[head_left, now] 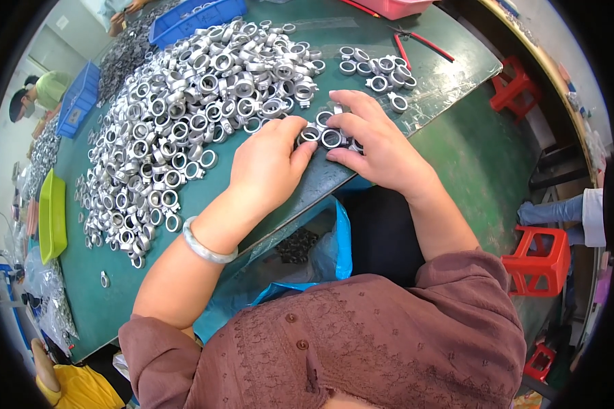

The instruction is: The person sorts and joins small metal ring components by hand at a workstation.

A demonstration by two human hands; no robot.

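My left hand [269, 163] is closed at the near edge of the green table, its thumb and forefinger on a silver metal ring [309, 134] with a small lug. Beside it, my right hand [382, 146] curls its fingers around a few more of the same rings [331, 139], thumb at the near side; its palm side is partly hidden. A large heap of silver metal rings [184, 109] spreads over the table left of and beyond my hands. Past my right hand lies a small group of rings [378, 71].
Red-handled pliers [426, 45] lie at the table's far right. Blue trays [196, 20] and a yellow-green tray [52, 216] stand around the heap. An open blue bag [341, 238] hangs below the near edge. Red stools [539, 261] stand right; other people sit at the left.
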